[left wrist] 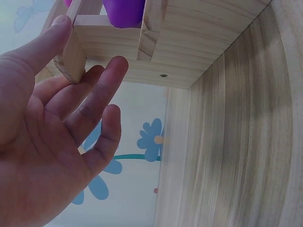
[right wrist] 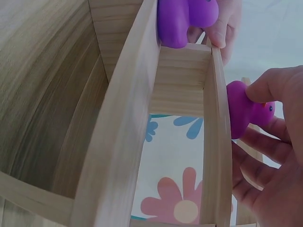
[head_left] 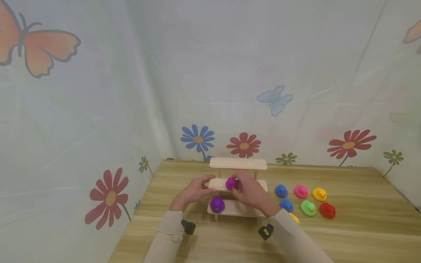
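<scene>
A small three-tier wooden shelf (head_left: pixel 238 163) stands on the table. My left hand (head_left: pixel 194 190) holds the left end of its middle board (left wrist: pixel 72 56), thumb on top and fingers beneath in the left wrist view. On that same board, my right hand (head_left: pixel 251 193) pinches a magenta toy duck (right wrist: pixel 241 111) between thumb and fingers. The duck's base meets the board, left of its middle. One tier lower, a purple toy duck (head_left: pixel 217 205) sits at the left end, touched by neither hand.
Right of the shelf lie several loose ducks: two blue, including one near the back (head_left: pixel 281 191), a pink (head_left: pixel 300 191), a green (head_left: pixel 308 208), a red (head_left: pixel 327 210) and yellow ones (head_left: pixel 319 194). My right forearm partly covers one yellow duck. A flowered curtain (head_left: pixel 210 73) hangs behind the table.
</scene>
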A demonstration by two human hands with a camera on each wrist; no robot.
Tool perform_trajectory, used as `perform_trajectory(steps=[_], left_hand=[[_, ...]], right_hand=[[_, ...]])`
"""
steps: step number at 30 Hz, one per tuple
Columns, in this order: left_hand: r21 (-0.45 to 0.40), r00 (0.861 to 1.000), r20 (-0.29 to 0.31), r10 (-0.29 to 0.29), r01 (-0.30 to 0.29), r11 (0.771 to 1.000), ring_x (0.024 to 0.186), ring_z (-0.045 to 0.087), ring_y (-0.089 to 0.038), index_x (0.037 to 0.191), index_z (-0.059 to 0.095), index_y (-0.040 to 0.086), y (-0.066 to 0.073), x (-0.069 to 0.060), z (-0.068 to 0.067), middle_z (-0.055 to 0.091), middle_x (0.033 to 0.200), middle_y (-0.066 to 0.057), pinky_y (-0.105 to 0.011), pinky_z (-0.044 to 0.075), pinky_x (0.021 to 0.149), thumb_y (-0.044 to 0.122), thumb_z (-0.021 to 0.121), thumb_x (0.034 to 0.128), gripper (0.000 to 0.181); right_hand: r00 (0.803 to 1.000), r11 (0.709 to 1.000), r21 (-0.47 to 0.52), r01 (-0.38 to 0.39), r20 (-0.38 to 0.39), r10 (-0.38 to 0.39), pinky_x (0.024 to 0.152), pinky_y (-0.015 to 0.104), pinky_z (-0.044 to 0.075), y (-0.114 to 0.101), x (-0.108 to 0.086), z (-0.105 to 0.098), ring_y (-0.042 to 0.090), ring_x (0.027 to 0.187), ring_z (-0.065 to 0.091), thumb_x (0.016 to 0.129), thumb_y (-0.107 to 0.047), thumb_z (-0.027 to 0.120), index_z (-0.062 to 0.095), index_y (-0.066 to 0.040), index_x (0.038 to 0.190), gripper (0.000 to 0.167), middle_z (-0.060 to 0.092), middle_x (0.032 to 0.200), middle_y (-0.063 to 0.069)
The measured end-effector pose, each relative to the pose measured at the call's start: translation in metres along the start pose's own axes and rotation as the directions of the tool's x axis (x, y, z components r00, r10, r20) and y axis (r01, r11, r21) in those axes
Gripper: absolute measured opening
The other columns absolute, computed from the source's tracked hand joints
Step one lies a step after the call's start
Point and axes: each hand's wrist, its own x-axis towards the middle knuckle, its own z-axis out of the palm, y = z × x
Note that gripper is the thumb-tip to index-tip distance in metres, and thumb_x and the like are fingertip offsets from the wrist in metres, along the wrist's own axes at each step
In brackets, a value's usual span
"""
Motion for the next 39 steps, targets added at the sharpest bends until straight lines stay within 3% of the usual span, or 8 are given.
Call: perform_trajectory(steps=[12,20,29,39], left_hand=[[0.011,1.0,-0.006,0.001,-0.001,1.0,0.093,0.065,-0.021,0.136,0.047,0.009,-0.002,0.0,0.0,0.06,0.12,-0.01,-0.035,0.052,0.076,0.03,0.067,0.0871,0.058],[0.031,1.0,-0.009,0.003,-0.003,1.0,0.094,0.064,-0.023,0.138,0.044,0.007,-0.002,0.001,0.0,0.058,0.124,-0.013,-0.035,0.053,0.075,0.029,0.068,0.0868,0.061],[0.039,1.0,-0.024,0.003,-0.002,0.999,0.097,0.063,-0.026,0.138,0.044,0.006,-0.002,0.0,0.001,0.049,0.135,-0.016,-0.034,0.053,0.075,0.031,0.069,0.0857,0.063],[0.046,1.0,-0.02,0.0,0.001,0.999,0.097,0.063,-0.024,0.139,0.043,0.006,-0.001,-0.001,0.001,0.052,0.132,-0.012,-0.034,0.053,0.076,0.032,0.069,0.0859,0.064]], right_hand=[[1.0,1.0,0.005,-0.009,0.023,0.009,0.065,0.023,0.048,-0.001,-0.003,-0.006,0.01,0.075,0.055,0.083,-0.023,0.072,0.059,-0.014,0.103,0.025,0.055,0.087,-0.008],[0.999,0.998,-0.056,-0.001,-0.047,-0.001,0.072,0.026,0.05,0.006,-0.016,-0.016,0.007,0.083,0.054,0.079,-0.024,0.076,0.063,-0.016,0.101,0.027,0.06,0.094,-0.008],[0.991,0.998,-0.012,0.06,-0.123,-0.061,0.074,0.034,0.054,0.02,-0.038,-0.038,0.011,0.088,0.056,0.076,-0.017,0.079,0.064,-0.011,0.102,0.031,0.061,0.096,-0.004],[0.992,0.995,-0.092,-0.023,-0.128,0.011,0.076,0.035,0.054,0.039,-0.064,-0.06,0.016,0.092,0.056,0.073,-0.019,0.082,0.064,-0.01,0.106,0.039,0.062,0.1,-0.002]])
